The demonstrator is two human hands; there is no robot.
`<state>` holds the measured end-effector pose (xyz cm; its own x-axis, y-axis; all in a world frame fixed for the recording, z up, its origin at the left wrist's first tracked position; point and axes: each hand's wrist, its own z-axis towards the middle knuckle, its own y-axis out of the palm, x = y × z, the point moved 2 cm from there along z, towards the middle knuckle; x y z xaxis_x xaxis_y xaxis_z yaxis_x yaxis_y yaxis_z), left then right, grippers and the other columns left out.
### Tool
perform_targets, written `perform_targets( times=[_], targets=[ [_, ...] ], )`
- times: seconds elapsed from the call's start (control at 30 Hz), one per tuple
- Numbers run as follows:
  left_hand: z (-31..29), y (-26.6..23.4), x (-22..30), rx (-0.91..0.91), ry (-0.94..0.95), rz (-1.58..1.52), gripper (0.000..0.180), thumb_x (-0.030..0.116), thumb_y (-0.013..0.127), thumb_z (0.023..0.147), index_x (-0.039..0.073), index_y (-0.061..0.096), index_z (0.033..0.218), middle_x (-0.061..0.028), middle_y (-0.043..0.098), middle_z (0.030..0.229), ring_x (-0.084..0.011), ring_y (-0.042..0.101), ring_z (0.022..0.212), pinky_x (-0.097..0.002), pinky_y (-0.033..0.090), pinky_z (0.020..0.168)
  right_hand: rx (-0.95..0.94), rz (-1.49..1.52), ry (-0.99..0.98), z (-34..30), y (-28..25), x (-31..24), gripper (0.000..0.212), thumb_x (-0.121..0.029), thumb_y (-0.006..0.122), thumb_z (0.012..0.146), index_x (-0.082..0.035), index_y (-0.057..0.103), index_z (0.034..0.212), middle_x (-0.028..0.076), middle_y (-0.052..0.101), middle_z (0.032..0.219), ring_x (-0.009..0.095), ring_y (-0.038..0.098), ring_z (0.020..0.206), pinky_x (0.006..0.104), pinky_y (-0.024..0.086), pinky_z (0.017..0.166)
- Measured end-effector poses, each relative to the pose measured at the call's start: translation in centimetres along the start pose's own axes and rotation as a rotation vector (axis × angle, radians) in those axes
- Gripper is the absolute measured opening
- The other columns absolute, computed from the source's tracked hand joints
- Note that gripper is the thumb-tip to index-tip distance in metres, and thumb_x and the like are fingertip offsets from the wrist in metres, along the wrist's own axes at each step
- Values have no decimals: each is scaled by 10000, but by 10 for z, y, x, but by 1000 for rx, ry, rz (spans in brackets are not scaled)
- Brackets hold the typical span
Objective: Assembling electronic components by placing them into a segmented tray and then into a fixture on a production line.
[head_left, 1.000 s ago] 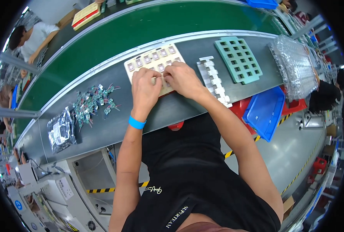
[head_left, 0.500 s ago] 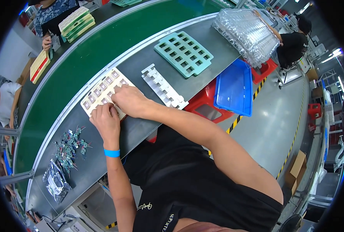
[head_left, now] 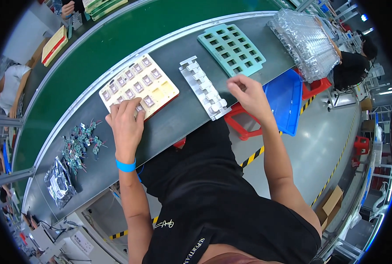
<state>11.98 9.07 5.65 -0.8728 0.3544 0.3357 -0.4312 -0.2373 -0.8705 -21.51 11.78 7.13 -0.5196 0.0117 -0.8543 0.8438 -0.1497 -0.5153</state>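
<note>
A cream tray (head_left: 163,90) with rows of small square parts lies on the bench; some of its pockets at the right end hold no part. My left hand (head_left: 126,121) rests on its near edge, fingers extended and thumb apart. Off to the right, my right hand (head_left: 247,94) hovers clear of the cream tray with its fingers curled in; whatever they may hold is hidden. Between the tray and that hand lies a silver metal fixture (head_left: 203,88) with white parts along it. A turquoise tray (head_left: 226,56) with square openings lies just beyond my right hand.
Small green circuit boards with wires (head_left: 79,143) are heaped at the left, beside a silver bag (head_left: 59,182). Clear plastic trays (head_left: 304,44) are stacked far right. A blue bin (head_left: 286,101) and red stools (head_left: 244,125) stand beside the bench. A green conveyor (head_left: 94,57) runs behind.
My right hand has left the cream tray and moved right, past the metal fixture. My left hand remains at the tray's near edge, its fingers straighter. The whole view has shifted.
</note>
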Motion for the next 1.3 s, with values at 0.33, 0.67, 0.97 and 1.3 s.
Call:
perform_targets(
  times=[0.33, 0.67, 0.97, 1.3],
  targets=[
    [11, 32, 107, -128, 122, -519, 195, 226, 745, 798, 92, 699, 933, -62, 638, 777, -283, 571, 788, -406, 388, 730, -259, 32, 2, -15, 20, 17, 300, -251, 743, 831, 4, 684, 977, 97, 649, 733, 171, 620, 677, 322, 484, 619],
    [13, 63, 138, -248, 60, -542, 235, 210, 760, 778, 32, 644, 878, -91, 626, 723, -268, 600, 721, -402, 458, 678, -175, 145, 144, -9, -4, 23, 260, -234, 732, 870, 5, 696, 966, 35, 662, 761, 97, 595, 697, 277, 480, 632],
    [5, 34, 108, -260, -127, -616, 144, 102, 687, 814, 9, 621, 902, -144, 614, 752, -292, 610, 668, -407, 484, 634, -139, 286, 22, 11, 3, 17, 210, -131, 654, 944, 13, 669, 1096, 17, 688, 954, 70, 616, 867, 243, 498, 765],
    [22, -13, 12, 177, -255, -521, 163, 63, 603, 849, -32, 691, 947, -167, 665, 891, -269, 663, 753, -367, 521, 696, -285, 32, -359, 43, 72, -56, 270, -96, 588, 942, -2, 636, 1191, 90, 590, 905, 157, 590, 779, 284, 484, 736]
  ],
)
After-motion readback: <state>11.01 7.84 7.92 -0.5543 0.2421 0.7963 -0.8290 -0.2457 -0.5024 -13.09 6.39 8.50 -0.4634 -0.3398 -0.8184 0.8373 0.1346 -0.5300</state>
